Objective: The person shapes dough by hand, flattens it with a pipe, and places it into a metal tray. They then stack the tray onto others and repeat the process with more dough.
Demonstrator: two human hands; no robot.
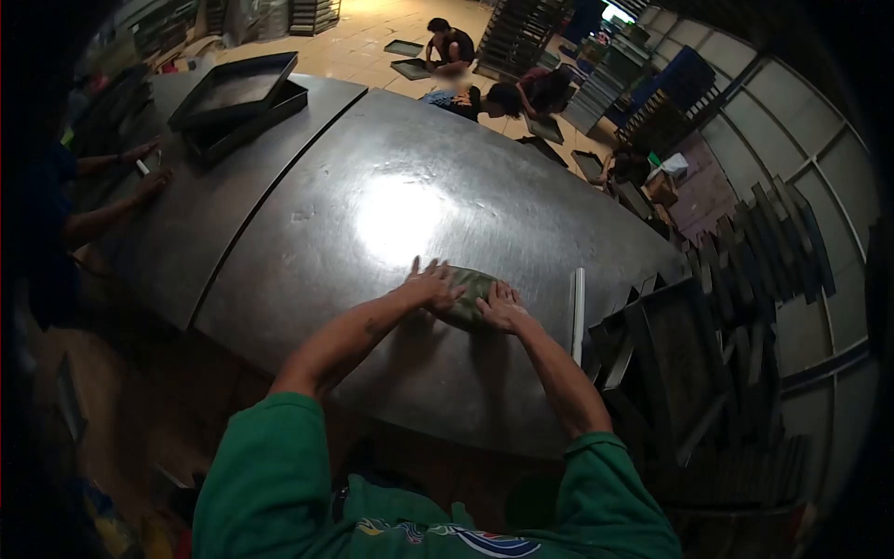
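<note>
A dark green, flat, rounded piece (pixel 470 291) lies on the shiny metal table (pixel 419 168) in front of me. My left hand (pixel 436 287) rests on its left end with the fingers spread. On its right end lies my right hand (pixel 503 306), palm down and fingers apart. Both hands press on the piece from above, and neither is closed round it. The undersides of the palms are hidden.
Two stacked dark trays (pixel 237 93) sit at the table's back left. A white-edged bar (pixel 577 312) lies right of my hands, beside piled trays (pixel 680 345). A co-worker's hands (pixel 149 177) are at the left. Several people crouch beyond the table.
</note>
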